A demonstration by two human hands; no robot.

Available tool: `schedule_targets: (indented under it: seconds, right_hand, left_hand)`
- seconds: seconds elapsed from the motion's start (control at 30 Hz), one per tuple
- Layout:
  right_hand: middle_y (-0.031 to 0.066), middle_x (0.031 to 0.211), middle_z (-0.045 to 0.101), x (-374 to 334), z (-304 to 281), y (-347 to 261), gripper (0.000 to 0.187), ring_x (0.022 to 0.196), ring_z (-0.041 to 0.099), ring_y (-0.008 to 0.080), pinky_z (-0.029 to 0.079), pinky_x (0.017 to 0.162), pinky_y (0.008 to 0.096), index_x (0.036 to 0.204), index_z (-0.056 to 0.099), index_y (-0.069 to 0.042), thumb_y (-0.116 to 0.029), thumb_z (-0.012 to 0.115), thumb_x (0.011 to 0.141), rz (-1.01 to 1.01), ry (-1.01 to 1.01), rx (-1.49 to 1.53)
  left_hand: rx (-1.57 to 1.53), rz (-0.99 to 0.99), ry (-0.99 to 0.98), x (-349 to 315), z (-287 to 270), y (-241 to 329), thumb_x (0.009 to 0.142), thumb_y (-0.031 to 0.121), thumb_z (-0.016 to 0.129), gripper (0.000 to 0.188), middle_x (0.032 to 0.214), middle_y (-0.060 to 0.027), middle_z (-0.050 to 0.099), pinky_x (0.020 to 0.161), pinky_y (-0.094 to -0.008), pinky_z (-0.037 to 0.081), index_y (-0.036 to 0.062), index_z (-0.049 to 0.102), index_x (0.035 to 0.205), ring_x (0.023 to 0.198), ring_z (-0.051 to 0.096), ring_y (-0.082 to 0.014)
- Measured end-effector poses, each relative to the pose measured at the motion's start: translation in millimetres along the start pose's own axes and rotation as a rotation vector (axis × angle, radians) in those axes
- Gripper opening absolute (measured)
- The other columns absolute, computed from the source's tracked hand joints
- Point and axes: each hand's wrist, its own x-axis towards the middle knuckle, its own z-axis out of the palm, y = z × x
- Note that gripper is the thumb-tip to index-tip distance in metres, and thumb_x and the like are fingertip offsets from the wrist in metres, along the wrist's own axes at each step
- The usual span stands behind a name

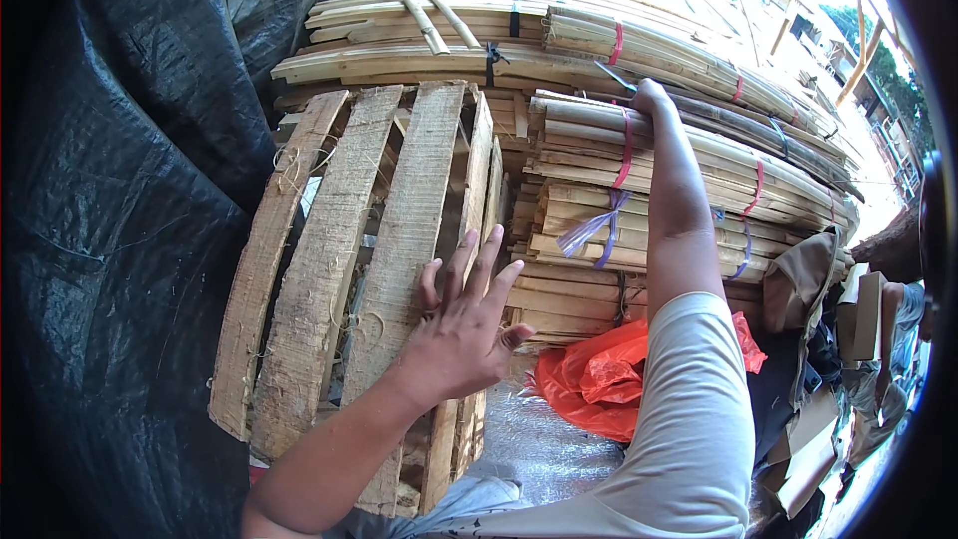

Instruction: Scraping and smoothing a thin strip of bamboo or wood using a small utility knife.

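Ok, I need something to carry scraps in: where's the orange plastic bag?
In the head view, the orange plastic bag lies low and right of centre, below the bamboo bundles, behind the right arm.

Pale, weathered grey-tan pallet [339,260] slats stand against a glossy black tarp [120,240]. The bamboo bundles [679,170] are straw-yellow, tied with red, purple and black bands. An orange-red plastic bag [599,379] lies below, beside a light grey sleeve [689,419].
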Motion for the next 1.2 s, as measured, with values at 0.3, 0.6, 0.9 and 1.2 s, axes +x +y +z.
schedule_targets:
  seconds: [0.3, 0.6, 0.9, 1.2]
  right_hand:
    - [0.0292, 0.094, 0.071, -11.9, -10.2, -5.4, 0.023, 0.097, 0.069, 0.0471, 0.054, 0.084, 0.0511, 0.090, 0.076, -0.001, -0.020, 0.081, 0.079, -0.253, 0.348, 0.142]
    - [0.0248, 0.088, 0.071, -50.9, -26.2, -45.1, 0.022, 0.092, 0.069, 0.0459, 0.052, 0.079, 0.0512, 0.090, 0.072, -0.001, -0.015, 0.084, 0.078, -0.359, 0.340, 0.145]
    - [0.0266, 0.089, 0.069, -71.4, -34.8, -62.9, 0.016, 0.093, 0.066, 0.0486, 0.050, 0.078, 0.0527, 0.091, 0.071, 0.001, -0.006, 0.078, 0.078, -0.453, 0.383, 0.192]
    - [0.0263, 0.091, 0.071, -97.6, -39.4, -77.1, 0.007, 0.095, 0.068, 0.0482, 0.052, 0.080, 0.0540, 0.093, 0.073, -0.002, -0.006, 0.073, 0.088, -0.520, 0.352, 0.312]
  left_hand:
    - [-0.002, 0.029, 0.054, 1.9, 6.8, -10.0, 0.104, 0.065, 0.035, 0.080, 0.173, -0.0212, 0.009, 0.123, -0.0620, 0.004, 0.0062, 0.037, 0.158, 0.161, 0.003, -0.0376]
    - [0.022, -0.031, -0.032, 0.7, 5.5, -2.0, 0.105, 0.063, 0.038, 0.080, 0.175, -0.0190, 0.001, 0.124, -0.0660, -0.002, 0.0084, 0.032, 0.163, 0.162, -0.008, -0.0348]
    - [0.069, -0.040, -0.118, 4.7, 4.0, 0.9, 0.103, 0.071, 0.029, 0.088, 0.175, -0.0182, -0.004, 0.125, -0.0660, -0.004, 0.0091, 0.024, 0.165, 0.161, -0.011, -0.0348]
    - [0.120, -0.017, 0.005, 4.8, 13.8, -7.3, 0.097, 0.082, 0.019, 0.105, 0.174, -0.0214, -0.006, 0.126, -0.0634, -0.002, 0.0017, 0.016, 0.165, 0.161, -0.013, -0.0352]
